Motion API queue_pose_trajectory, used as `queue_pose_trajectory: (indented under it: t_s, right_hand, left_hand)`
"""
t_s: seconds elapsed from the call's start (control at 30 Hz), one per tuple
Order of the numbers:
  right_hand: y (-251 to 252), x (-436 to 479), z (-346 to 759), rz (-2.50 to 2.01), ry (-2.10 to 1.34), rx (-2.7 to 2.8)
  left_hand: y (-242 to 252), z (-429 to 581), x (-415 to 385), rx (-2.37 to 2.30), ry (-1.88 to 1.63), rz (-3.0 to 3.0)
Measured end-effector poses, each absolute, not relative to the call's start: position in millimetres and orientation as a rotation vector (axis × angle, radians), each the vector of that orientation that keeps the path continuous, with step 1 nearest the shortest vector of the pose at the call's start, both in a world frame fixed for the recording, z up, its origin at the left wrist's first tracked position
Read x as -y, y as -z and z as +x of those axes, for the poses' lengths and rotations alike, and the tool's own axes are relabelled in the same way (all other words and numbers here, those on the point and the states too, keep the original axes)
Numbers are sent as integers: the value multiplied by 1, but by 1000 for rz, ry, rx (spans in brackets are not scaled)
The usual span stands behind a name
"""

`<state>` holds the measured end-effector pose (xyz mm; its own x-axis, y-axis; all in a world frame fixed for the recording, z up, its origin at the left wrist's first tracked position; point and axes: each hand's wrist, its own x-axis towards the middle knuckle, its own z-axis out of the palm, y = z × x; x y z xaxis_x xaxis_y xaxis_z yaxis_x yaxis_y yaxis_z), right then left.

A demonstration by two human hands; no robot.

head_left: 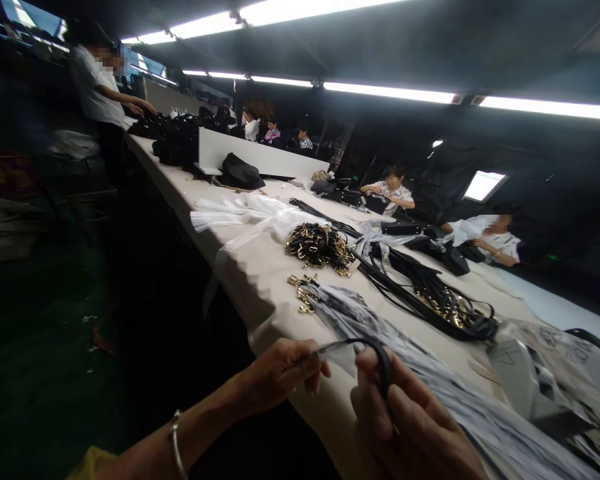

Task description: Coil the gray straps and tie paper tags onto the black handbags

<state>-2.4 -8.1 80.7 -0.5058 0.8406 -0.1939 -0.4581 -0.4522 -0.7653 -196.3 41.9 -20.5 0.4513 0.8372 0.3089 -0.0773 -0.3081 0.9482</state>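
A: Item one, the fingers?

B: Right hand [400,417], bare: thumb and fingers pinching a narrow, flat, black strap [385,370]. Left hand [283,370], bare, a silver-coloured bangle [177,440] circling the wrist: fingertips closing on a thin, clear plastic film [336,348].

A: Position of the strap?

B: Running between the right-hand digits, arching above them and curving over toward the left fingertips. The film is stretching between the hands. Whether the left fingers are touching the strap itself, cannot tell.

A: Next outward?

B: Long bundle of dark straps in clear plastic sleeves [430,360], lying just beyond the hands, gold-coloured metal clasps [306,293] showing at its far end. Behind the clasps, a heap of black pieces with gold-coloured metal fittings [320,247]. To its left, thin white plastic sheets [253,213]; to its right, loose long black straps [395,287]. A long table with a beige covering [267,300] is bearing these.

A: Outermost?

B: One person in a white top [94,83], standing far left, reaching over dark goods; two people in light tops working along the opposite side.
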Motion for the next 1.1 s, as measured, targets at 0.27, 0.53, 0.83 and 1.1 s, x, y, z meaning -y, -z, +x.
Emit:
queue_pose_trajectory:
  t_s: [0.27,0.53,0.83,1.1]
  right_hand:
    - [-65,-25,-9,-663,-1099,1588]
    - [-60,-41,3,-605,-157,2517]
    - [-36,-58,26,-645,26,2726]
    - [-25,-16,28,-975,-605,2887]
  left_hand:
    - [-7,-155,-14,-372,-943,1256]
    - [-13,-189,-10,-445,-771,1269]
    - [-12,-236,-2,-864,-535,1344]
    - [0,-279,-34,-1064,-678,1691]
